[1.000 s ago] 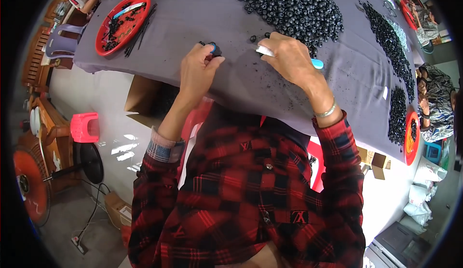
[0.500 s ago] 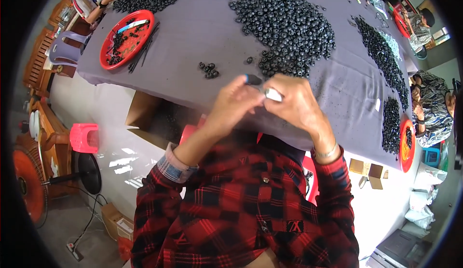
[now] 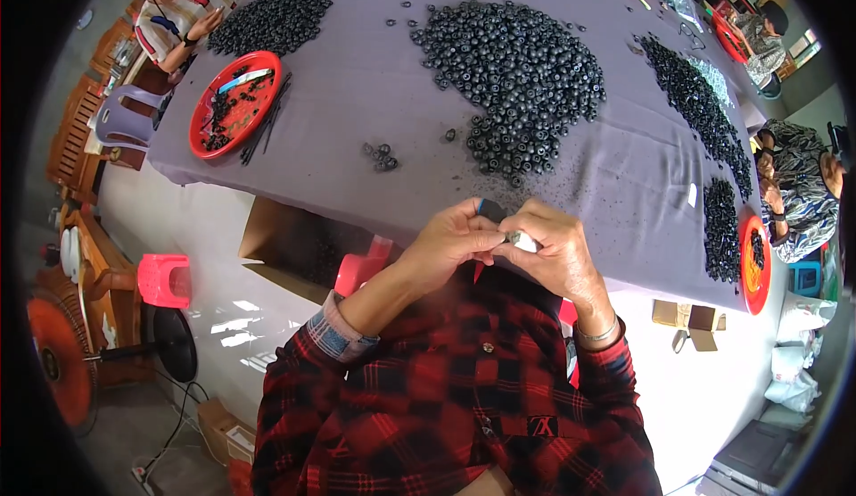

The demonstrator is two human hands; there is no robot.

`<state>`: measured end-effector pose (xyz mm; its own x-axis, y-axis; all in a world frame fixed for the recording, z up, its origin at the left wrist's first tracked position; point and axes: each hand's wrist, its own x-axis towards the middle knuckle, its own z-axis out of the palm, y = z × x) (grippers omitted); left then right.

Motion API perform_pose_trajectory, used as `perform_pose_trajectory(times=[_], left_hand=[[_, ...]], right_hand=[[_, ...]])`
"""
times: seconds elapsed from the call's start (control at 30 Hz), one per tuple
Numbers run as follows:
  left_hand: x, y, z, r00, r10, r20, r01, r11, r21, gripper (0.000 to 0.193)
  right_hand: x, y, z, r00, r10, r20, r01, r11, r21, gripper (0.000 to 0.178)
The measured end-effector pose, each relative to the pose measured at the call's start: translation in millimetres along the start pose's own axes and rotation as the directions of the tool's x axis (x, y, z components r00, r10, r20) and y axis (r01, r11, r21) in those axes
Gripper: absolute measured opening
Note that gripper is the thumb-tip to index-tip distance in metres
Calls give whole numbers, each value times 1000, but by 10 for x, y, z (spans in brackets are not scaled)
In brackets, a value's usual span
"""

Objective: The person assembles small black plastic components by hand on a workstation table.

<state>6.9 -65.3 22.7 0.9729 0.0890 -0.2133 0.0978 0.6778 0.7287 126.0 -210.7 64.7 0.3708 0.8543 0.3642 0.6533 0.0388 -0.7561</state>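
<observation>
My left hand (image 3: 459,235) and my right hand (image 3: 560,248) meet just above the near table edge, fingertips together. In my right hand is a small white piece (image 3: 523,242), its kind unclear, gripped between thumb and fingers. My left hand is closed in a pinch against its tip; whatever lies between those fingertips is too small to make out. A dark cover with a blue edge (image 3: 489,210) sits on a left finger. Beyond my hands spreads a large heap of round black parts with holes (image 3: 517,86). Several more such parts (image 3: 382,157) lie to its left.
A red tray (image 3: 198,126) with black bits and a light-blue tool stands at the left, thin dark sticks (image 3: 266,119) beside it. More black heaps lie far left (image 3: 276,16) and right (image 3: 695,95). Other people sit around the table. An open carton (image 3: 267,237) stands below its near edge.
Both hands have come down toward my body, still together, with the white piece still in the right hand. The view has shifted slightly.
</observation>
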Motion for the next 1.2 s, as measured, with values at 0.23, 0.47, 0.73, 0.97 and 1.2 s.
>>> perform_pose_trajectory(times=[0.23, 0.47, 0.73, 0.97, 1.2], left_hand=[[3, -130, -107, 1000, -26, 10, 25, 992, 127, 17], [1, -125, 6, 997, -13, 79, 27, 984, -179, 19], [0, -47, 35, 996, 28, 83, -19, 994, -109, 17], [-28, -71, 33, 996, 6, 84, 7, 988, -152, 20], [-77, -92, 45, 994, 25, 104, -5, 982, -189, 21]], right_hand=[[-9, -93, -89, 993, 12, 121, -8, 999, -31, 14], [0, -115, -80, 997, 54, 57, -58, 995, 77, 18], [-12, -6, -70, 999, 25, 31, -28, 995, 91, 20], [-13, -62, 3, 999, 30, -13, -29, 996, 82, 19], [-80, -46, 46, 991, 132, 3, -128, 959, 253, 14]])
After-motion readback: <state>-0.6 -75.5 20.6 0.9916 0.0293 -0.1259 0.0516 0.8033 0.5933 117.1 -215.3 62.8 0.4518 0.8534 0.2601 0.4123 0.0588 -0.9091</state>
